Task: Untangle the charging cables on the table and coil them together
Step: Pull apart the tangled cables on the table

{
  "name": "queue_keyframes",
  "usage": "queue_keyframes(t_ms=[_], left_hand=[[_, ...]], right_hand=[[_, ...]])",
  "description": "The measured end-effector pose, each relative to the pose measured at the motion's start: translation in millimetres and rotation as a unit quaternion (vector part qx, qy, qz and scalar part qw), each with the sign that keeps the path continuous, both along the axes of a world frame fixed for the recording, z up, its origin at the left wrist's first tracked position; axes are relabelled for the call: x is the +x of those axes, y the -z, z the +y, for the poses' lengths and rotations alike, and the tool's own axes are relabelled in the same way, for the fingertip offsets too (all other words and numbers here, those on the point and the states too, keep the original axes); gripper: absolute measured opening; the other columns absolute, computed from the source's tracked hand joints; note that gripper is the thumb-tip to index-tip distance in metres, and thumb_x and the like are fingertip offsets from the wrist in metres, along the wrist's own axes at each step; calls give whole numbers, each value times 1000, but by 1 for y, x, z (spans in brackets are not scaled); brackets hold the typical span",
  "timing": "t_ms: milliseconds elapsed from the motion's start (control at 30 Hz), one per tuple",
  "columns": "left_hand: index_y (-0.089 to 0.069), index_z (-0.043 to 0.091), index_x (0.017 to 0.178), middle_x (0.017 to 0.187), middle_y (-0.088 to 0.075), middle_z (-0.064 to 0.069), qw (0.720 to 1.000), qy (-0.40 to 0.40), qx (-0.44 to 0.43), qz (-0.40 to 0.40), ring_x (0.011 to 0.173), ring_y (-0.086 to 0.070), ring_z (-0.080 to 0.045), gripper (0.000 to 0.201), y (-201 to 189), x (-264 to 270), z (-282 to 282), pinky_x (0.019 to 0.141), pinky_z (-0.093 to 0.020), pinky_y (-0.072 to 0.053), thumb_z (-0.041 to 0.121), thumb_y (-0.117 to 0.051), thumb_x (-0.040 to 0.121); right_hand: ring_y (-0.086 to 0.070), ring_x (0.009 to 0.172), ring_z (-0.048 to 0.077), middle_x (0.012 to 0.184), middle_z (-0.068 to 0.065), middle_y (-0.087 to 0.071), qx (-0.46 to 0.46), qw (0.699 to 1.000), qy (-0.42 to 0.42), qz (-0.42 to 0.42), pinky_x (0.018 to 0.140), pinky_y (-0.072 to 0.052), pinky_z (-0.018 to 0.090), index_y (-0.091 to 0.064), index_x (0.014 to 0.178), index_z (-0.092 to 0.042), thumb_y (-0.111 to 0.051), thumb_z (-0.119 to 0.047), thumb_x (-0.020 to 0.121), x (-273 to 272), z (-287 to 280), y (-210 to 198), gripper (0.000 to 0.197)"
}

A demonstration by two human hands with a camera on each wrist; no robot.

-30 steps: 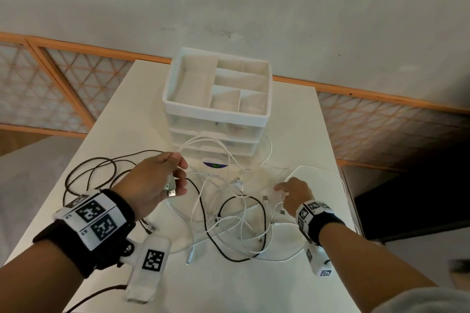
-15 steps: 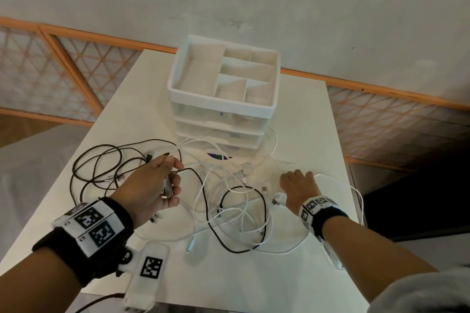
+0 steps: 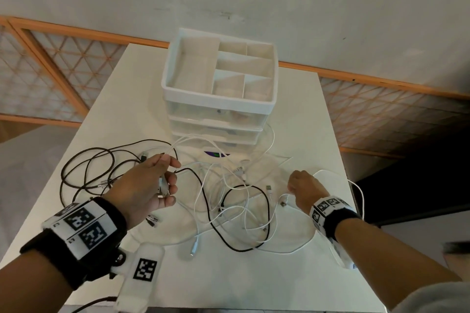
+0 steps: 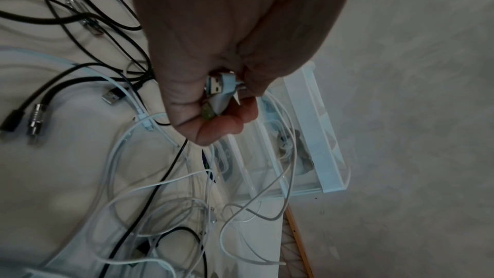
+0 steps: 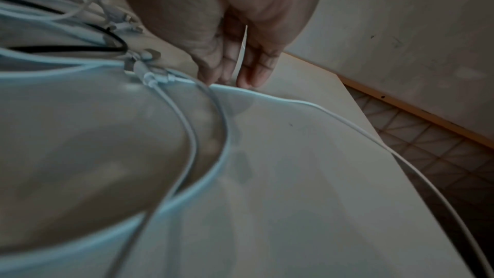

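Observation:
A tangle of white and black charging cables [image 3: 236,206] lies on the white table [image 3: 254,274]. My left hand [image 3: 152,185] hovers over its left side and grips white USB plugs [image 4: 217,86] in curled fingers, with white leads trailing down from them into the pile. More black cables [image 3: 84,168] loop on the table to the left of that hand. My right hand [image 3: 301,185] is low at the tangle's right side, fingertips [image 5: 248,79] on the table. It pinches a thin white cable [image 5: 334,113], which arcs out over the table's right edge.
A white drawer organizer [image 3: 218,84] with an open divided tray on top stands at the back centre, cables touching its base. Loose plugs [image 4: 34,117] lie near my left hand. The table drops off close to my right hand. A wall and lattice panels stand behind.
My right hand has slid a little to the right with the white cable, whose loop now reaches over the right edge. The left hand has kept its grip and hardly moved.

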State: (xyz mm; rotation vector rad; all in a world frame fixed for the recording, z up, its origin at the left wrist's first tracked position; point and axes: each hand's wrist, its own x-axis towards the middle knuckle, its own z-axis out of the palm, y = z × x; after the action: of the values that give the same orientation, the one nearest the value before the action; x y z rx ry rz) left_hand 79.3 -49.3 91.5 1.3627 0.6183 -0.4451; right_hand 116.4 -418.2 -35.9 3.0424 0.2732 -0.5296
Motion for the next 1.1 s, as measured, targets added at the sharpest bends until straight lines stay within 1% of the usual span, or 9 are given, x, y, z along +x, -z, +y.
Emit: queue_keyframes(t_ms=[133, 367, 567, 667, 733, 833, 933, 1033, 1100], left_hand=[[-59, 13, 91, 64, -48, -6, 1000, -3, 1, 11, 58, -45, -21, 27, 4, 0, -1, 57, -30, -39, 27, -42, 106], [-61, 13, 91, 63, -49, -6, 1000, 9, 4, 19, 56, -47, -20, 29, 10, 0, -11, 54, -28, -39, 29, -42, 106], [-62, 12, 91, 63, -49, -6, 1000, 0, -5, 14, 57, -47, -21, 30, 11, -2, -16, 54, -29, -39, 28, -42, 106], [-62, 12, 91, 62, -49, -5, 1000, 1, -8, 8, 55, -46, -19, 30, 13, -2, -16, 52, -27, -37, 28, -42, 106], [-59, 11, 89, 61, -48, -4, 1000, 8, -12, 4, 50, -43, -16, 30, 13, -2, -15, 44, -21, -32, 27, -41, 106], [-51, 12, 80, 53, -42, 1, 999, -16, -42, -14, 37, -30, -7, 32, 8, 6, -7, 32, -13, -17, 24, -39, 107], [-47, 15, 75, 46, -35, 7, 993, -97, -69, -25, 33, -23, -5, 34, -6, 22, 10, 31, -12, -13, 25, -39, 106], [-46, 16, 73, 55, -38, 3, 979, -144, -123, -73, 38, -35, -9, 33, -32, 32, 24, 33, -16, -27, 23, -41, 105], [-48, 15, 75, 63, -59, -4, 976, -86, -139, -146, 54, -58, -17, 30, -55, 29, 21, 49, -25, -49, 22, -42, 104]], right_hand=[[-58, 111, 27, 126, 4, -54, -21, 999, -31, 16, 89, -45, 29, -64, 117, -12, -52, -8, 96, -2, -6, 0, 24], [-54, 111, 25, 121, 7, -51, -96, 989, -87, 66, 92, -46, 31, -57, 115, -11, -58, -13, 86, 0, 5, -5, 29], [-57, 107, 28, 122, 10, -56, -118, 988, -85, 62, 95, -42, 36, -54, 118, -10, -44, -32, 98, 2, 7, -8, 31], [-61, 105, 34, 115, 13, -62, -18, 996, 29, 78, 89, -44, 37, -50, 118, -9, -46, -26, 97, 3, 11, -21, 27], [-66, 95, 36, 100, 13, -68, 72, 993, 77, 51, 79, -49, 37, -50, 113, -12, -48, -21, 95, 2, 16, -30, 20], [-68, 81, 31, 84, 5, -71, 174, 978, 74, -84, 70, -52, 35, -58, 107, -18, -55, -20, 93, 0, 34, -50, 15], [-67, 74, 18, 81, -4, -71, 263, 937, 65, -221, 71, -56, 34, -67, 107, -18, -68, -17, 87, 1, 59, -85, 20], [-58, 59, -1, 78, -4, -72, 355, 884, 78, -294, 68, -52, 24, -73, 95, -15, -75, -11, 84, 2, 82, -132, 12], [-54, 58, -15, 76, -4, -72, 380, 877, -9, -295, 64, -39, 4, -75, 85, -11, -77, 0, 79, -5, 103, -161, 12]])
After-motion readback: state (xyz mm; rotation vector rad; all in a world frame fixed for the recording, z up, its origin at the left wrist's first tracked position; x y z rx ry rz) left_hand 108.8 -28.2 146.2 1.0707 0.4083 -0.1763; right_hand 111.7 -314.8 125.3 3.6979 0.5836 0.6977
